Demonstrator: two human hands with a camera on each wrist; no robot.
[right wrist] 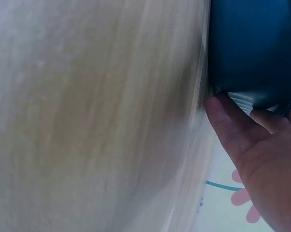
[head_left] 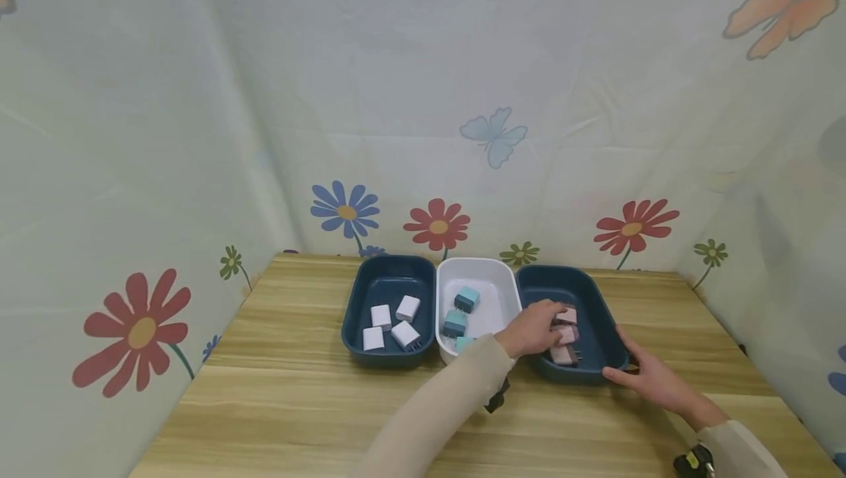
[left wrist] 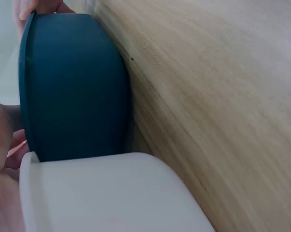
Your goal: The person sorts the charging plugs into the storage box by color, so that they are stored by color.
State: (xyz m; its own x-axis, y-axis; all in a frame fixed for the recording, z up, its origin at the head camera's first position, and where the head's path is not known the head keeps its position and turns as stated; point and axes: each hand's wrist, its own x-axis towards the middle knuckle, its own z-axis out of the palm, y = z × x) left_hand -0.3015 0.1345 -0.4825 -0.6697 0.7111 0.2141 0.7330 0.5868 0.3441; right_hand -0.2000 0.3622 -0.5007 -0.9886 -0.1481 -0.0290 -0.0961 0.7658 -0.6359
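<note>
My left hand [head_left: 531, 327] reaches over the near left side of the right-hand dark blue bin [head_left: 604, 316]. Its fingertips are right at the pink plug-in chargers [head_left: 563, 355] lying in a column inside; I cannot tell whether they pinch one. In the left wrist view, the left palm [left wrist: 3, 159] shows at the bin's rim, and its fingertips are hidden behind the wall. At the near right corner, my right hand [head_left: 654, 379] holds the bin between thumb and fingers. The right wrist view shows the thumb [right wrist: 220, 113] low against the bin's outer wall.
A white bin [head_left: 512, 291] with teal chargers [head_left: 454, 324] stands directly left of that bin. Beside it, another dark blue bin [head_left: 353, 309] holds several white chargers [head_left: 373, 338]. All three stand in a row on a wooden table [head_left: 277, 397], before a flowered curtain [head_left: 396, 140].
</note>
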